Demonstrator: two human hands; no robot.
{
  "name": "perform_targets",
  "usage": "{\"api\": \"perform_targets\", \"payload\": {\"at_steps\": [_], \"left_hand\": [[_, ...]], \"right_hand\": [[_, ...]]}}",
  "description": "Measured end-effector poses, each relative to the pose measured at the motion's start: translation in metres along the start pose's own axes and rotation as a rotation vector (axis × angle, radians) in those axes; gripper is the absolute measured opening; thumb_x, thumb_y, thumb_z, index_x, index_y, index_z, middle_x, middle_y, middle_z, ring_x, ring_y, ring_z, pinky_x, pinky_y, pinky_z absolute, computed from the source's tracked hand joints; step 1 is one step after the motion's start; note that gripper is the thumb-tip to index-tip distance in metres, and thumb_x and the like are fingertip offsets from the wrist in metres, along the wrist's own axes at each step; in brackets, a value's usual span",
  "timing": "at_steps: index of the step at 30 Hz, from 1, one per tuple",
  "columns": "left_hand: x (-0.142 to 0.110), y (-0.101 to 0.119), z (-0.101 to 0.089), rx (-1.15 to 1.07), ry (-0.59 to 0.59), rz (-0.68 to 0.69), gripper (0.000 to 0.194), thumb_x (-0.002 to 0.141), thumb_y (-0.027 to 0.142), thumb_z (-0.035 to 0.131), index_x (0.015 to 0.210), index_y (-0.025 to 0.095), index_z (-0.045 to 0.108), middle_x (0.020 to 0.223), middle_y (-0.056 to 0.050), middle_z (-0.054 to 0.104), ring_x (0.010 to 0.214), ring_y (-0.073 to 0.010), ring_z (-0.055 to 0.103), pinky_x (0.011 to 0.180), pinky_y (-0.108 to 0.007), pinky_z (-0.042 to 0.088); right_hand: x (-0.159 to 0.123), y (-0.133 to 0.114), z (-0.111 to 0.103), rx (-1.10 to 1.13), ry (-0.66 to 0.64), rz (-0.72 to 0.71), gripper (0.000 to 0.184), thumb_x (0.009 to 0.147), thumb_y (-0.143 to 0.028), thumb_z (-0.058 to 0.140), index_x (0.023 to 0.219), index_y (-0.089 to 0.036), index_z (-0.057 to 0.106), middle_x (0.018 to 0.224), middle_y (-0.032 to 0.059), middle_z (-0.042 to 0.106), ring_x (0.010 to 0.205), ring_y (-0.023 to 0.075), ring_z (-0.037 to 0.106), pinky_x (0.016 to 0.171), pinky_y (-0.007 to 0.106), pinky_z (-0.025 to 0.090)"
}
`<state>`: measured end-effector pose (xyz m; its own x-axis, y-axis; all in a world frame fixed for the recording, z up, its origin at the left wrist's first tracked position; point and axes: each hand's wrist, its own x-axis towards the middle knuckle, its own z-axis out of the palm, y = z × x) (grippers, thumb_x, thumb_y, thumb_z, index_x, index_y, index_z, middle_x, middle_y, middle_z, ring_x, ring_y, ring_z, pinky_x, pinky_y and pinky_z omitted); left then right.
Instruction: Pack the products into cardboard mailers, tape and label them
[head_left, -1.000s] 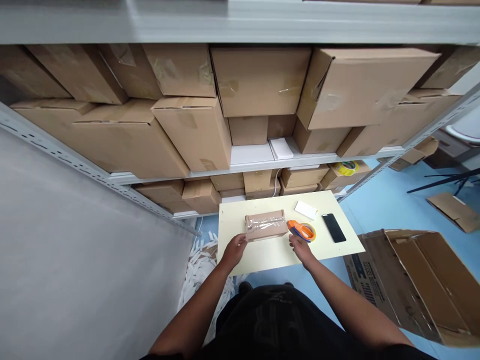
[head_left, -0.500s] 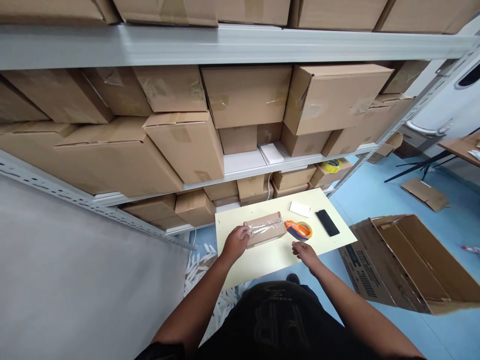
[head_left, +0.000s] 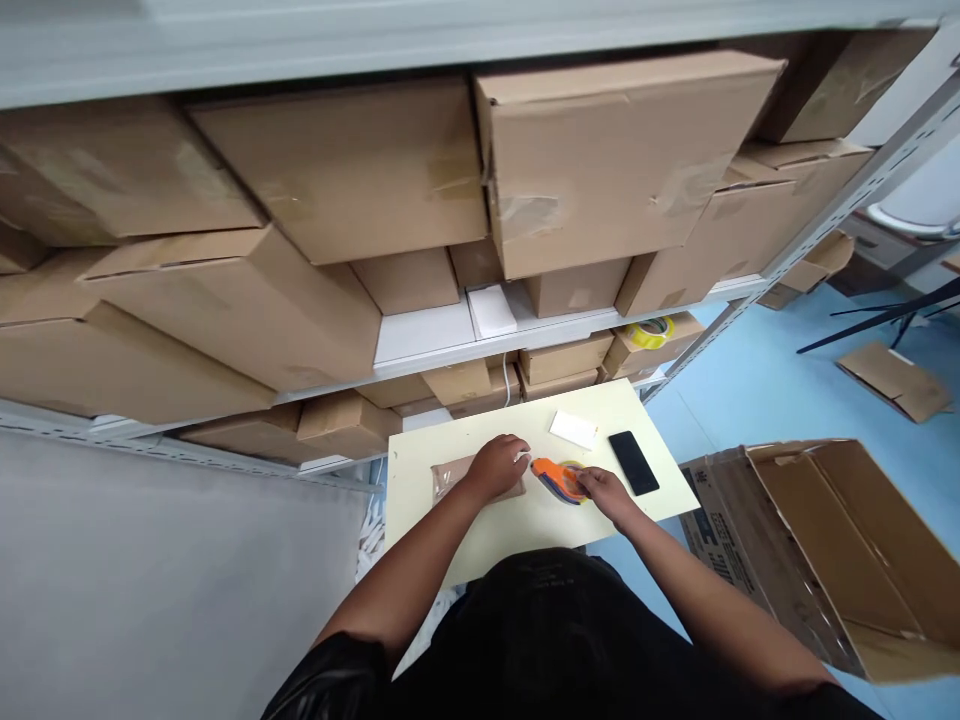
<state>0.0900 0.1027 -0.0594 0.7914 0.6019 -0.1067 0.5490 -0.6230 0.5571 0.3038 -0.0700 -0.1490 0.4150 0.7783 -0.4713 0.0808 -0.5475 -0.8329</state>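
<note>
A small cardboard box (head_left: 457, 471) with shiny clear tape over it lies on the pale yellow board (head_left: 480, 540), partly covered by my left hand and forearm. My left hand (head_left: 501, 468) is above the box's right end, fingers curled together close to the nose of an orange and blue tape dispenser (head_left: 553, 477). A small whitish bit shows at those fingertips, too small to name. With my right hand (head_left: 606, 492) I grip the dispenser at its roll end. A white flat pack (head_left: 574, 430) and a black phone (head_left: 634, 462) lie behind and to the right.
Shelves (head_left: 427, 340) packed with cardboard boxes (head_left: 622, 170) stand right behind the board. A yellow tape roll (head_left: 650, 332) rests on a lower box. On the blue floor at the right is a large open carton (head_left: 757, 540), with a flattened cardboard piece (head_left: 896, 380) farther back.
My right hand has closed on the tape dispenser. My left hand has moved from the box's left end to its right end, beside the dispenser's nose. The view has shifted.
</note>
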Motion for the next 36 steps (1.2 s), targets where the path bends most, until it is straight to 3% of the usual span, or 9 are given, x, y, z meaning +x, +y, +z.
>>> {"api": "perform_targets", "payload": {"at_steps": [3, 7, 11, 15, 23, 29, 36], "left_hand": [[0.048, 0.024, 0.029, 0.075, -0.104, -0.069, 0.025, 0.096, 0.03, 0.056, 0.11, 0.022, 0.074, 0.116, -0.006, 0.074, 0.114, -0.0231, 0.064, 0.102, -0.033, 0.049], [0.103, 0.039, 0.072, 0.162, -0.228, -0.3, 0.031, 0.096, 0.035, 0.055, 0.118, 0.022, 0.071, 0.126, -0.01, 0.07, 0.122, -0.026, 0.063, 0.102, -0.035, 0.049], [0.146, 0.029, 0.101, 0.199, -0.272, -0.462, 0.037, 0.095, 0.035, 0.054, 0.122, 0.015, 0.069, 0.131, -0.018, 0.067, 0.124, -0.0315, 0.063, 0.101, -0.04, 0.049], [0.174, 0.01, 0.118, 0.199, -0.277, -0.549, 0.042, 0.095, 0.045, 0.056, 0.124, 0.016, 0.067, 0.132, -0.018, 0.068, 0.123, -0.0309, 0.064, 0.101, -0.039, 0.05], [0.185, -0.004, 0.14, 0.155, -0.218, -0.621, 0.038, 0.092, 0.044, 0.063, 0.12, 0.018, 0.066, 0.128, -0.015, 0.07, 0.118, -0.0265, 0.065, 0.096, -0.034, 0.05], [0.188, -0.014, 0.143, 0.095, -0.231, -0.611, 0.024, 0.093, 0.039, 0.063, 0.105, 0.02, 0.072, 0.114, -0.011, 0.075, 0.107, -0.0242, 0.07, 0.087, -0.032, 0.051], [0.185, -0.016, 0.14, 0.065, -0.24, -0.553, 0.024, 0.098, 0.036, 0.056, 0.098, 0.021, 0.075, 0.107, -0.01, 0.077, 0.099, -0.0229, 0.07, 0.082, -0.031, 0.051]], "right_hand": [[0.02, 0.012, -0.029, 0.008, -0.075, 0.034, 0.037, 0.084, -0.054, 0.059, 0.079, -0.021, 0.072, 0.075, 0.0052, 0.073, 0.075, 0.023, 0.066, 0.071, 0.033, 0.049], [0.04, 0.03, -0.059, -0.008, -0.15, 0.074, 0.037, 0.084, -0.053, 0.059, 0.088, -0.02, 0.075, 0.079, 0.005, 0.075, 0.078, 0.0219, 0.068, 0.073, 0.032, 0.05], [0.049, 0.043, -0.073, -0.007, -0.182, 0.103, 0.039, 0.084, -0.054, 0.06, 0.092, -0.019, 0.075, 0.085, 0.007, 0.077, 0.083, 0.023, 0.071, 0.074, 0.032, 0.051], [0.048, 0.048, -0.078, 0.018, -0.178, 0.126, 0.041, 0.085, -0.055, 0.058, 0.095, -0.019, 0.076, 0.088, 0.0074, 0.079, 0.083, 0.0232, 0.073, 0.074, 0.032, 0.052], [0.047, 0.059, -0.085, 0.043, -0.187, 0.168, 0.039, 0.084, -0.053, 0.06, 0.093, -0.018, 0.075, 0.087, 0.0075, 0.078, 0.084, 0.0239, 0.073, 0.076, 0.033, 0.052], [0.053, 0.061, -0.078, 0.074, -0.2, 0.176, 0.039, 0.083, -0.052, 0.06, 0.096, -0.019, 0.076, 0.088, 0.0072, 0.079, 0.084, 0.0234, 0.074, 0.078, 0.033, 0.053], [0.057, 0.06, -0.074, 0.078, -0.192, 0.21, 0.039, 0.083, -0.052, 0.06, 0.097, -0.019, 0.075, 0.088, 0.0071, 0.079, 0.085, 0.0235, 0.074, 0.078, 0.034, 0.052]]}}
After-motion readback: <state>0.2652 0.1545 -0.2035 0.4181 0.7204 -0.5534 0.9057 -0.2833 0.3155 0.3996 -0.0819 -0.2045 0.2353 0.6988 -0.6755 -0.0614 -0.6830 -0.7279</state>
